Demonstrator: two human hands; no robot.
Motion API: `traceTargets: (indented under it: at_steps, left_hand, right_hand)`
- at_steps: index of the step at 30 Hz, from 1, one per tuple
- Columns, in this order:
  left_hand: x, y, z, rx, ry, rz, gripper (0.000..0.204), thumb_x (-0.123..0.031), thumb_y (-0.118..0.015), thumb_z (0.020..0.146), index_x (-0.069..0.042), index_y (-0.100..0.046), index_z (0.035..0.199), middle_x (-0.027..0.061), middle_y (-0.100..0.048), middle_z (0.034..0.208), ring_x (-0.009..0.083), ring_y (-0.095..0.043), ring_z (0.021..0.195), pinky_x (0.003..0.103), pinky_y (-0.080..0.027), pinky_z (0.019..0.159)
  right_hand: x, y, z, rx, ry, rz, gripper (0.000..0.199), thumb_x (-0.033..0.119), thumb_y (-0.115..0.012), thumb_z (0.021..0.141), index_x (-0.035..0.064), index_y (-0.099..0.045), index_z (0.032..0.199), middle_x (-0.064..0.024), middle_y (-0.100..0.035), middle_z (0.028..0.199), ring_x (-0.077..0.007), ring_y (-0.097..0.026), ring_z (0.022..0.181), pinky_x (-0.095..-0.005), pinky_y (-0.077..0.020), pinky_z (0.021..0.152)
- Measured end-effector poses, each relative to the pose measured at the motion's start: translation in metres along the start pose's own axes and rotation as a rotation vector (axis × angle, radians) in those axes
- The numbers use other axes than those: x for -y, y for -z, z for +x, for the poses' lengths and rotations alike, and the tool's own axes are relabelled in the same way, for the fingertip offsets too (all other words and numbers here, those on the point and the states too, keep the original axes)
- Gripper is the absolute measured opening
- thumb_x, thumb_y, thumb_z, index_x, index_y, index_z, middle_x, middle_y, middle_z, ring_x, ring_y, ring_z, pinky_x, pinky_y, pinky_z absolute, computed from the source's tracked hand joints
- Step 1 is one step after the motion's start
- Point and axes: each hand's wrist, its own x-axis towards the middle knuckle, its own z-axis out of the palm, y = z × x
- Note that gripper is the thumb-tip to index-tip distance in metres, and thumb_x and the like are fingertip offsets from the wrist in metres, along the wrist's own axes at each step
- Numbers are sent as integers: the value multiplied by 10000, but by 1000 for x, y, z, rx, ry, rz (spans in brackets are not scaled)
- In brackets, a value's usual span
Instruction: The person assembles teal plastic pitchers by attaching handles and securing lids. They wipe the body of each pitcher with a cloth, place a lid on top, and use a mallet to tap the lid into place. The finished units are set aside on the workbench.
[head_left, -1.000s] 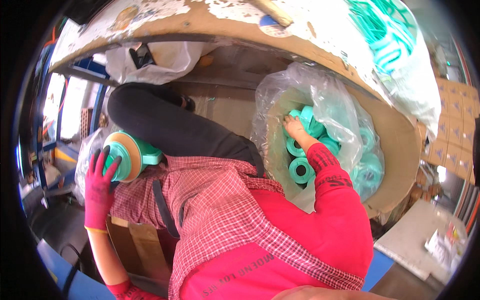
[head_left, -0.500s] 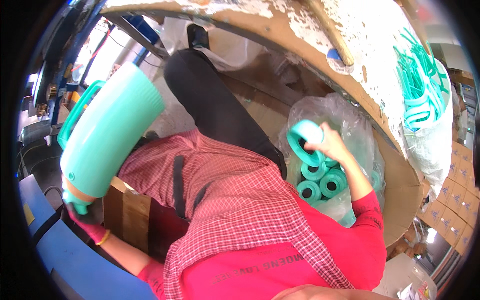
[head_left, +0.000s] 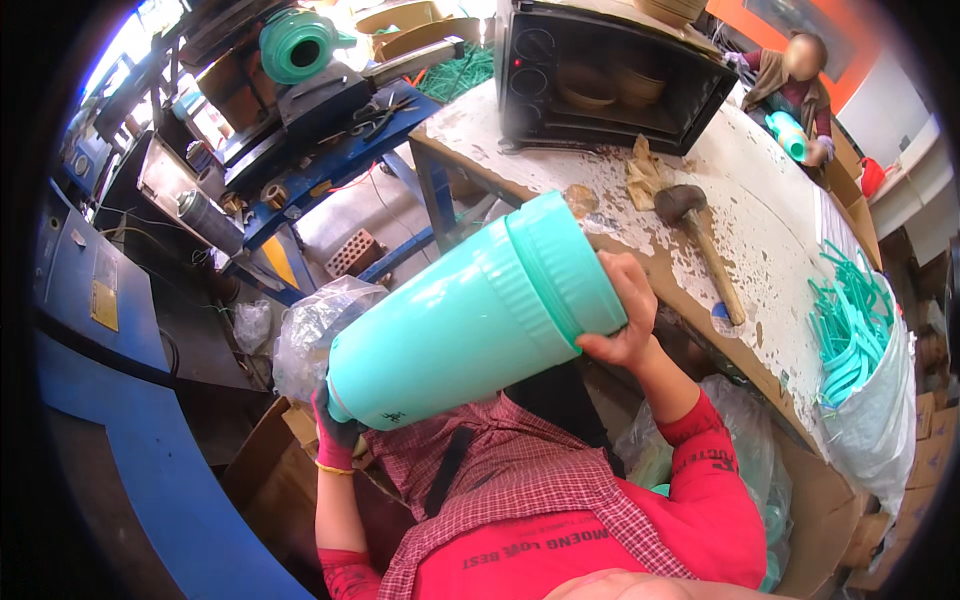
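A large teal thermos flask shell (head_left: 440, 320) lies tilted across my front, its narrow end toward the lower left. My left hand (head_left: 335, 425), in a pink and dark glove, is closed around that narrow end. At the wide upper right end sits a teal ribbed base ring (head_left: 568, 262), with a groove between it and the shell. My bare right hand (head_left: 628, 310) grips this ring by its outer edge, thumb below and fingers over the far side. The handle is hidden. How tightly ring and shell are joined I cannot tell.
On the worn white table (head_left: 770, 290) are a black toaster oven (head_left: 610, 85) and a wooden-handled hammer (head_left: 712, 255). A white sack (head_left: 870, 400) of teal strips hangs at the right. Clear plastic bags (head_left: 745, 440) lie by my right arm. Another person (head_left: 795, 95) holds a teal flask beyond.
My right hand has brought the ring from the bag up to the shell's wide end. The shell has swung right, in front of me, with my left hand still on its narrow end.
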Motion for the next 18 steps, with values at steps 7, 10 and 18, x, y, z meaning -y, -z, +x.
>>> traceTargets:
  at_steps: [7,10,18]
  left_hand:
    - [-7,-11,-11,185,21,-292,569,-456,-582,938,-109,-491,1380,84,-555,1344,270,-539,1215,421,-470,1003]
    - [-25,-32,-30,201,-439,67,637,-347,-650,904,-106,-424,1449,103,-440,1473,296,-455,1322,445,-409,1079]
    - [-58,-99,-5,-221,-789,989,421,-136,-430,1010,5,-466,1405,122,-495,1435,244,-481,1311,388,-391,1088]
  right_hand:
    - [-3,-6,-3,40,70,78,830,441,-788,791,-92,-500,1359,-158,-566,1055,-292,-563,974,-418,-478,894]
    - [-6,-14,-8,-93,-305,154,848,494,-741,823,-63,-468,1401,-137,-572,1078,-246,-558,991,-361,-451,934]
    - [-19,-36,-16,-107,-396,223,787,490,-692,865,-22,-466,1417,-125,-598,1217,-211,-566,1096,-336,-425,979]
